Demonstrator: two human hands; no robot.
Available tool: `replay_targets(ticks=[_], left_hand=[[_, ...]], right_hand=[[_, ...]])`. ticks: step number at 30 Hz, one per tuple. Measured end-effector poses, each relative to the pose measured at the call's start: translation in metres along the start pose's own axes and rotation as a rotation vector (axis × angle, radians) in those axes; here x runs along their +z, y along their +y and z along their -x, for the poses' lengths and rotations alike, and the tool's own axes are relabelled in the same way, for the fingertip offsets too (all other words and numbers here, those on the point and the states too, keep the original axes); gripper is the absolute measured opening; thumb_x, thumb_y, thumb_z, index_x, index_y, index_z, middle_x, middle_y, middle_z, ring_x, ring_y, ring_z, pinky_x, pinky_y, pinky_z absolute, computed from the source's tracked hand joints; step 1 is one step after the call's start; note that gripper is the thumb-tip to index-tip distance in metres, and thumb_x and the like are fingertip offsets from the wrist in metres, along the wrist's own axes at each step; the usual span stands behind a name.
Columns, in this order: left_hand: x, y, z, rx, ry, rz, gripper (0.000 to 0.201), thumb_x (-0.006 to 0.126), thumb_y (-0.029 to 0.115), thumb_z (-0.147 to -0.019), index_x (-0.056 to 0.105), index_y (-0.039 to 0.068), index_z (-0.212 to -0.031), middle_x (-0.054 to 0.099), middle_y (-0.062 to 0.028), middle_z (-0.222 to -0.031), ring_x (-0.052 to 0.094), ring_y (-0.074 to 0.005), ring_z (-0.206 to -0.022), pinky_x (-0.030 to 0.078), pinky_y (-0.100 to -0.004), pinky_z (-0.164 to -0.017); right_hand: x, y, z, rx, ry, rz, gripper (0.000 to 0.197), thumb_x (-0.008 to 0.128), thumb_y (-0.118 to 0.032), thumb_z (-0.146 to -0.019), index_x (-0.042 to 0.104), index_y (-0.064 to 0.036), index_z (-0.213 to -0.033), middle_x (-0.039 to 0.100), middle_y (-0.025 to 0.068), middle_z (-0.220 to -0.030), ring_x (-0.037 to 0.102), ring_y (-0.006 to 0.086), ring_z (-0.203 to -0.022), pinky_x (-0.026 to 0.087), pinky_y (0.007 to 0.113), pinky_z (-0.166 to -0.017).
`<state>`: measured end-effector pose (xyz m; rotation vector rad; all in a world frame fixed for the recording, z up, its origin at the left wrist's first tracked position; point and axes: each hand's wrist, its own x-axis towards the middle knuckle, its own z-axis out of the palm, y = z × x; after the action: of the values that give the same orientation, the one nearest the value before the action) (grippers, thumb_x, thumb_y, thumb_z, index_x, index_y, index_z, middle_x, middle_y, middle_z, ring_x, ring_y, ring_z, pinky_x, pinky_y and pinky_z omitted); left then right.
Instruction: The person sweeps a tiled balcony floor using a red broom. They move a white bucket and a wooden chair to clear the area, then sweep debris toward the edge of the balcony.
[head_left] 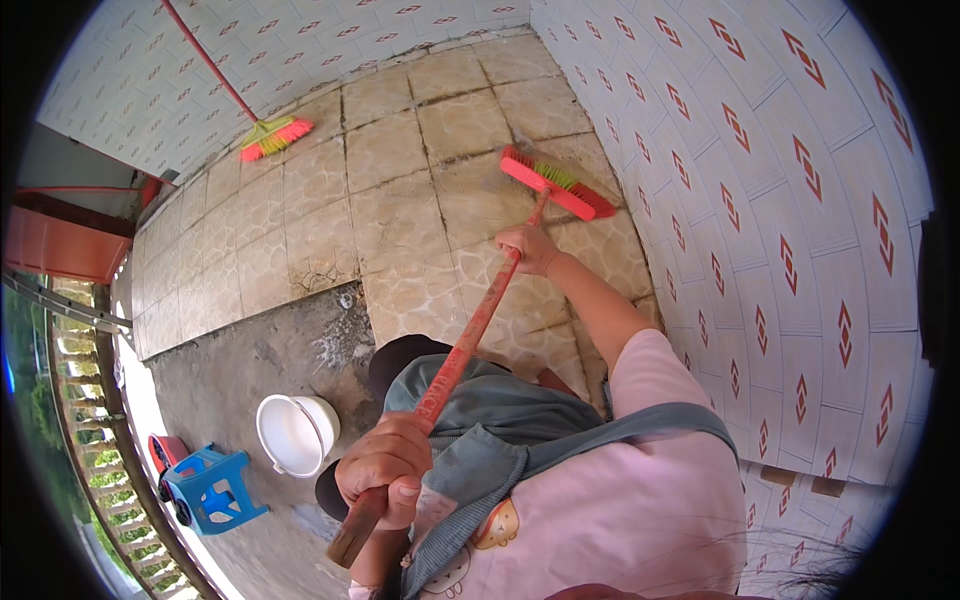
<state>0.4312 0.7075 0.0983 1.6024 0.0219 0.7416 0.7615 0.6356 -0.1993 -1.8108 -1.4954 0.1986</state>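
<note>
A long-handled floor brush, with a red head and bristles in red and yellow-green, is tilted across the front of my body. Its worn red handle runs from the lower left up to the head near the right wall. My left hand wraps round the handle close to its bare wooden end. Farther up, my right hand grips the handle just below the head, with that arm stretched out. Beneath the head lie beige floor tiles with dark joints and stains.
A red and yellow broom leans on the far wall. To the left, a white bucket and a blue stool stand on bare grey concrete. A balustrade edges the left; a patterned tiled wall rises on the right.
</note>
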Motion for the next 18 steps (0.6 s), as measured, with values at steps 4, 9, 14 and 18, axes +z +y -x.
replay_targets(ticks=[4, 9, 14, 18], left_hand=[[-0.028, 0.043, 0.008, 0.113, 0.230, -0.146, 0.041, 0.059, 0.028, -0.091, 0.043, 0.009, -0.058, 0.046, -0.0005, -0.047, 0.047, -0.0153, -0.041, 0.047, -0.0331, -0.053], [-0.066, 0.107, 0.033, 0.219, 0.339, -0.385, 0.041, 0.047, 0.030, -0.097, 0.033, 0.015, -0.062, 0.034, 0.0048, -0.044, 0.032, -0.0080, -0.037, 0.033, -0.0256, -0.047], [-0.081, 0.139, 0.050, 0.324, 0.399, -0.352, 0.034, 0.042, 0.028, -0.095, 0.037, 0.015, -0.065, 0.025, 0.0047, -0.048, 0.025, -0.0113, -0.040, 0.032, -0.0316, -0.046], [-0.088, 0.156, 0.074, 0.393, 0.475, -0.240, 0.040, 0.042, 0.036, -0.097, 0.038, 0.015, -0.064, 0.028, 0.0041, -0.048, 0.028, -0.0108, -0.041, 0.034, -0.0319, -0.047]], right_hand=[[0.061, -0.067, -0.046, -0.036, -0.050, -0.119, 0.013, 0.061, -0.010, -0.064, 0.050, -0.0073, -0.068, 0.058, 0.0114, -0.067, 0.058, 0.0348, -0.067, 0.045, 0.043, -0.058], [0.136, -0.168, -0.089, -0.175, -0.198, -0.357, 0.013, 0.062, -0.014, -0.065, 0.051, -0.0077, -0.068, 0.056, 0.0106, -0.064, 0.058, 0.0330, -0.065, 0.044, 0.042, -0.058], [0.168, -0.223, -0.102, -0.253, -0.320, -0.469, 0.007, 0.059, -0.008, -0.066, 0.054, -0.0089, -0.069, 0.060, 0.0105, -0.067, 0.060, 0.0339, -0.068, 0.044, 0.043, -0.058], [0.156, -0.249, -0.088, -0.241, -0.405, -0.436, 0.006, 0.059, -0.007, -0.066, 0.054, -0.0091, -0.069, 0.060, 0.0112, -0.066, 0.060, 0.0347, -0.067, 0.044, 0.044, -0.057]])
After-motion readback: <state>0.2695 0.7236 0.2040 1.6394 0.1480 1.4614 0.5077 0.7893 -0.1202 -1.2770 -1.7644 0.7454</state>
